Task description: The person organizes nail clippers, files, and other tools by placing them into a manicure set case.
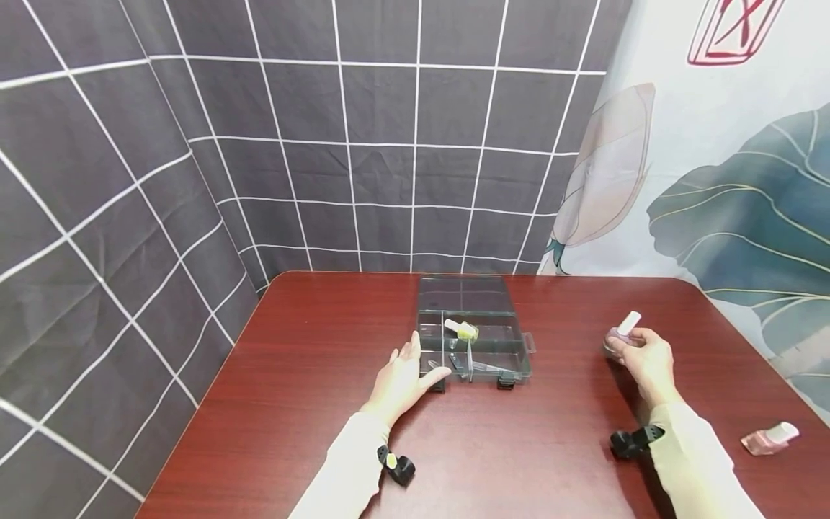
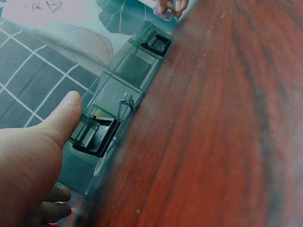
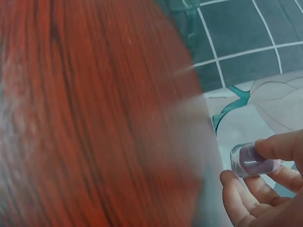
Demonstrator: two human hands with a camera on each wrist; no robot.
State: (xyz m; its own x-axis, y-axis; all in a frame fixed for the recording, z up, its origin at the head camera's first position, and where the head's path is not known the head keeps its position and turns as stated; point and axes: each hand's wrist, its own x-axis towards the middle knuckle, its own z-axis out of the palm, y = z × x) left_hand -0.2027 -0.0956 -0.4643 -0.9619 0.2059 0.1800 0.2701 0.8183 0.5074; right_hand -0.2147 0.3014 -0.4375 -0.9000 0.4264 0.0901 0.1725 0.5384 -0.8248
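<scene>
A clear grey plastic compartment box [image 1: 499,360] lies on the table with its lid [image 1: 463,294] folded back. My left hand [image 1: 398,382] rests against its front left corner, fingers along the left wall and a straight thumb over the front edge. Inside the box lie a yellow-green nail polish bottle [image 1: 467,331] with a white cap and some small clear tools [image 1: 489,367]. To the right, my right hand [image 1: 648,364] pinches a purple nail polish bottle [image 3: 255,160] between thumb and fingers. Its white cap [image 1: 629,322] tilts up to the right.
A pink nail polish bottle [image 1: 765,441] lies on its side near the table's right edge. Two black latches [image 2: 156,43] project from the box's front. Dark gridded cloth [image 1: 363,173] hangs behind and left of the reddish-brown table [image 1: 311,346]; leaf-patterned cloth [image 1: 746,209] hangs at right.
</scene>
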